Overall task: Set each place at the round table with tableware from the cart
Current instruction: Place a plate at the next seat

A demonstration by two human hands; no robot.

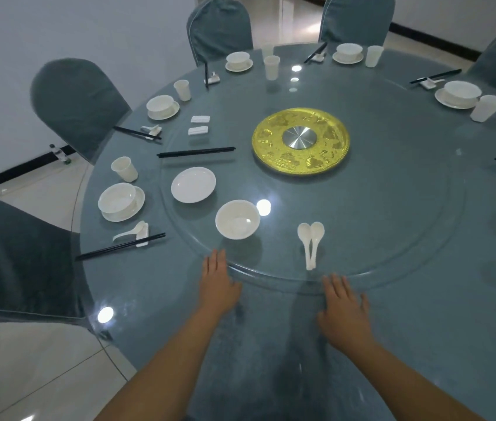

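Note:
My left hand (217, 278) and my right hand (344, 302) lie flat with straight fingers at the near rim of the glass turntable (392, 262); neither holds anything. On the turntable stand a white bowl (237, 219), a white plate (193, 184), two white spoons (311, 243) side by side, a pair of black chopsticks (196, 152) and two white chopstick rests (199, 124). The round table (155, 287) carries set places around its edge, each with a bowl on a saucer (121, 202), a cup (124, 169), a spoon and chopsticks.
A gold disc with a steel centre (300, 141) sits in the turntable's middle. Grey-covered chairs (76, 104) ring the table. A small bottle (59, 153) stands on the floor at the left wall. The cart is out of view.

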